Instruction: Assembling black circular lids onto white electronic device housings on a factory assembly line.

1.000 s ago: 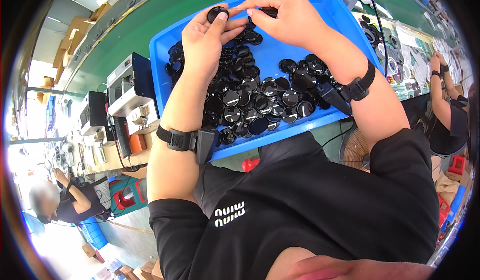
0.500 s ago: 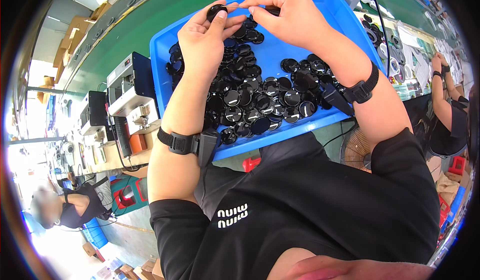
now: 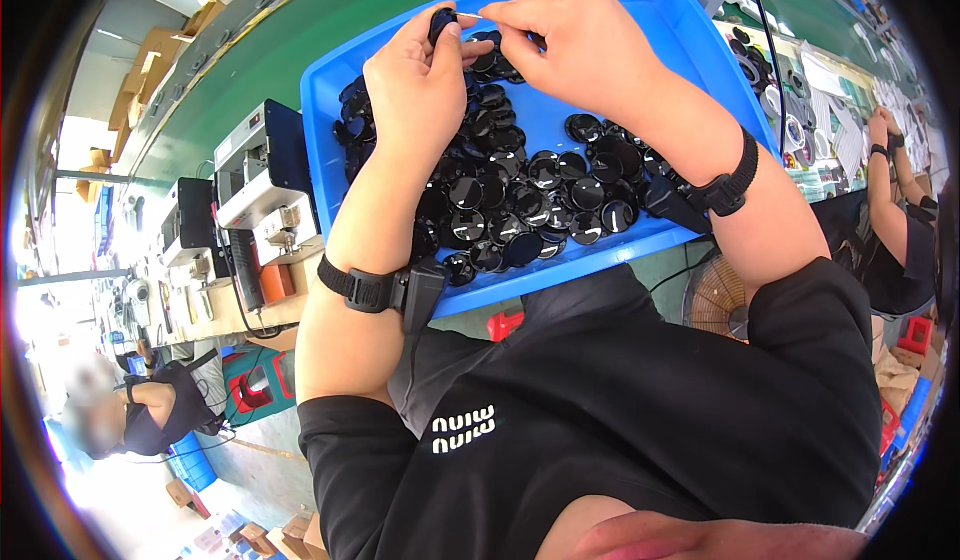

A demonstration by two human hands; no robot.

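Note:
Over the far part of a blue tray (image 3: 590, 260), my left hand (image 3: 418, 85) pinches a glossy black round cap (image 3: 441, 25) between thumb and fingers, tilted nearly on edge. My right hand (image 3: 580, 45) is closed on a thin tool with a metal shaft (image 3: 469, 16); part of its dark handle shows beneath the fingers. The shaft's tip reaches the cap's edge or just beside it; I cannot tell whether they touch. Beneath both hands, many loose black round caps (image 3: 466, 193) lie heaped in the tray, mostly at its left and near side.
The tray rests on a green bench (image 3: 240, 70). Left of it stand a white-and-black machine (image 3: 250, 165) and a second one (image 3: 187, 225). A dark cable (image 3: 765, 50) hangs at right. Other people sit at far left and far right; a fan (image 3: 715, 295) stands below right.
The cap in my left hand has turned more edge-on. My left hand has shifted slightly right, and my right hand has dropped a little, with less of the tool's shaft showing.

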